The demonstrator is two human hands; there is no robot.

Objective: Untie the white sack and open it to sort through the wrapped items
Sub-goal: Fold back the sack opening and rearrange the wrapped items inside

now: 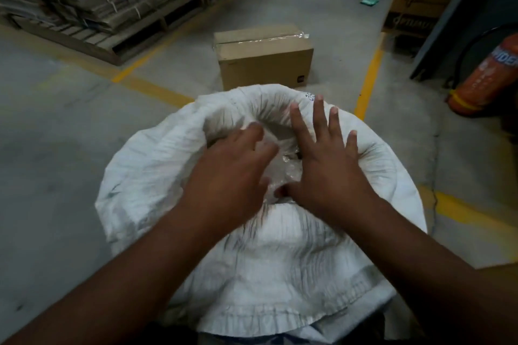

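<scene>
- Warehouse floor (70,120) carries the sack (252,260), with a box (266,61) just behind.
- Sack mouth looks untied and spread wide; sorting seems barely begun.
- Left hand (232,173) reaches inside, fingers loosely curled, grip unclear; right hand (328,165), fingers spread, presses the far rim.
- Clear wrap (286,165) shows between them.

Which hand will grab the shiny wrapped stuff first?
Probably the left hand: its fingers curl down into the white sack opening above the clear wrapping. The right hand lies flat, fingers spread.
</scene>
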